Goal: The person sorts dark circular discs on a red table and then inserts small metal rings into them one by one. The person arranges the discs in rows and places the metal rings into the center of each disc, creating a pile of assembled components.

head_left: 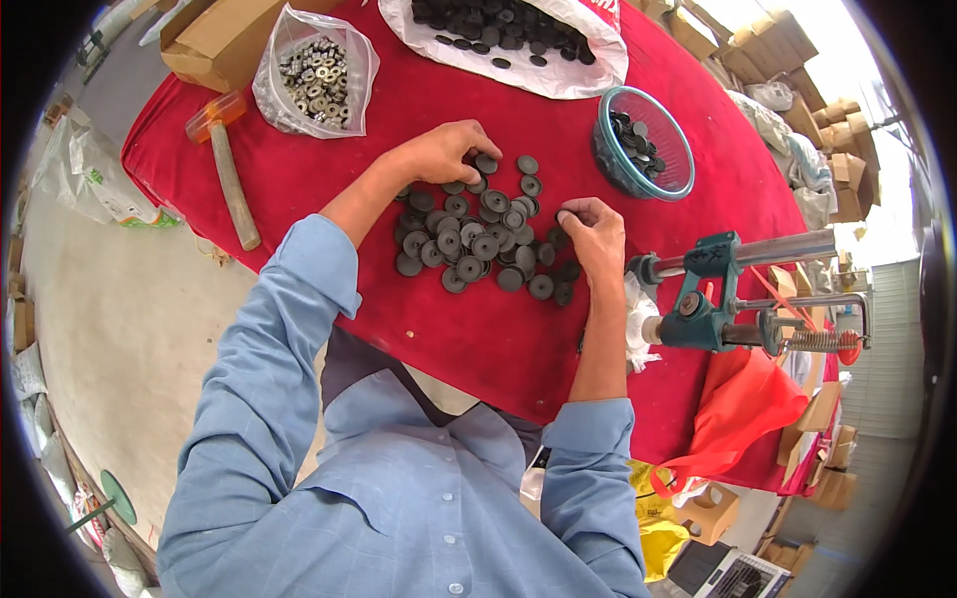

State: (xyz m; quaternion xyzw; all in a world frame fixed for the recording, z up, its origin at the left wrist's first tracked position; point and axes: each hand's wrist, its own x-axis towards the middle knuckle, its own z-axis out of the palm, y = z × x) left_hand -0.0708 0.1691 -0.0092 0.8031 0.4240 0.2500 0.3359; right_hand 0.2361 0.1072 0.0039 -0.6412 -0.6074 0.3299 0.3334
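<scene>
A heap of dark round rubber discs [485, 237] lies on the red cloth of the table [339, 179]. My left hand [444, 151] rests at the far left edge of the heap, fingers curled down onto a disc. My right hand [592, 234] sits at the heap's right side, its fingertips pinching one dark disc. Whether the left hand has lifted a disc I cannot tell.
A clear blue-rimmed bowl [643, 145] with dark discs stands right of the heap. A white bag [513, 40] of dark discs and a clear bag of metal washers [314, 80] lie behind. A hammer [227, 169] lies left. A teal press tool [718, 294] is clamped at the right edge.
</scene>
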